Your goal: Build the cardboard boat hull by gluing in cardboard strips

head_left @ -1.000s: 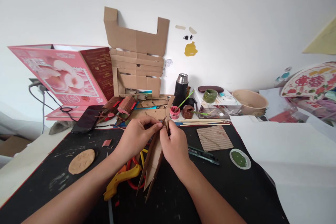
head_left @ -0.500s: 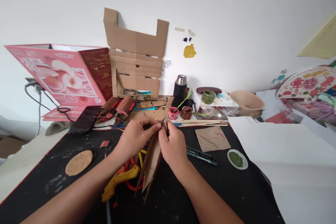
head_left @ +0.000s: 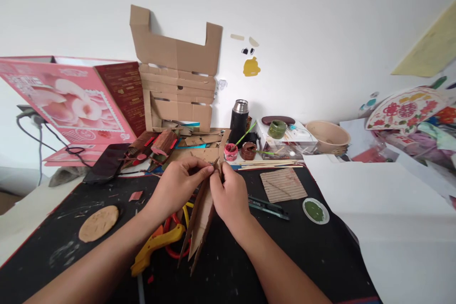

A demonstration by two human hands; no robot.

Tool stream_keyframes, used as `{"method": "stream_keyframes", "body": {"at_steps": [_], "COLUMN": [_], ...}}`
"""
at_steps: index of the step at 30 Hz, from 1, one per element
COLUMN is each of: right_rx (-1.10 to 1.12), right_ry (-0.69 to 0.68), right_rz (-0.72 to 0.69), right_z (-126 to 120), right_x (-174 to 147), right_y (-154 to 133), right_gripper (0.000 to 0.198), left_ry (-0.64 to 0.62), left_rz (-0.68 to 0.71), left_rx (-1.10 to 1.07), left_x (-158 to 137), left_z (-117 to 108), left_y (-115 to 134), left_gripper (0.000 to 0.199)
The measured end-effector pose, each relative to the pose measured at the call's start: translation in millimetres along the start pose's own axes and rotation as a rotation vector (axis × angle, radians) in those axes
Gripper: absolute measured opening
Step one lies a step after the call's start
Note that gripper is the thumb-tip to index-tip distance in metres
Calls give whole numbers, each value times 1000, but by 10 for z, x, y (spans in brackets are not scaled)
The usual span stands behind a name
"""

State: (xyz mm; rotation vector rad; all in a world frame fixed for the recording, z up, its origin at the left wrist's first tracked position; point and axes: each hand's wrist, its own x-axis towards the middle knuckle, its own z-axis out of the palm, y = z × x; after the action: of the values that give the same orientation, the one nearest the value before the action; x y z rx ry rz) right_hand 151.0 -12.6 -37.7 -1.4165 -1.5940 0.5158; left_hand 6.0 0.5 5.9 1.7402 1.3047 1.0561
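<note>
A long folded strip of brown cardboard [head_left: 199, 229] points away from me, with its pointed far end between my hands. My left hand [head_left: 181, 184] pinches that tip from the left, thumb against the fingers. On the other side, my right hand [head_left: 231, 195] grips the same strip near the tip, fingers curled and partly hidden. Under the strip's near part lie red-handled scissors [head_left: 174, 250], partly covered. Beside them is a yellow glue gun [head_left: 156, 247]. To the right of my right hand, a dark green utility knife [head_left: 269, 207] lies on the black mat.
A round tan disc [head_left: 99, 224] lies on the left. At right are a corrugated cardboard square [head_left: 283, 185] and a lid with green paint [head_left: 316, 211]. Paint jars [head_left: 248, 151], thin sticks [head_left: 270, 166], a black thermos [head_left: 239, 121] and cardboard scraps line the back.
The whole view has shifted slightly, so things sit a little further left. Both hands keep hold of the cardboard tip, with only slight finger movement.
</note>
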Motion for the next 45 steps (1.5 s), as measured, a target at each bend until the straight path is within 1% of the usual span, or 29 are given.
{"method": "stream_keyframes", "body": {"at_steps": [10, 16, 31, 38, 45], "right_rx": [24, 43, 29, 40, 37], "right_ry": [-29, -15, 5, -10, -15], "right_rz": [47, 29, 11, 26, 29], "right_z": [-22, -14, 6, 6, 11], "right_x": [1, -1, 5, 8, 17], "right_y": [-28, -14, 20, 22, 25], "right_gripper": [22, 23, 25, 24, 24], "left_ry": [-13, -32, -10, -19, -8], "left_rz": [-7, 3, -36, -48, -55], "left_rx": [-22, -26, -6, -9, 13], "left_x": [3, -3, 5, 12, 13], "left_z": [-4, -1, 16, 17, 22], "left_y": [-76, -63, -69, -65, -69], "left_gripper": [24, 25, 27, 34, 32]}}
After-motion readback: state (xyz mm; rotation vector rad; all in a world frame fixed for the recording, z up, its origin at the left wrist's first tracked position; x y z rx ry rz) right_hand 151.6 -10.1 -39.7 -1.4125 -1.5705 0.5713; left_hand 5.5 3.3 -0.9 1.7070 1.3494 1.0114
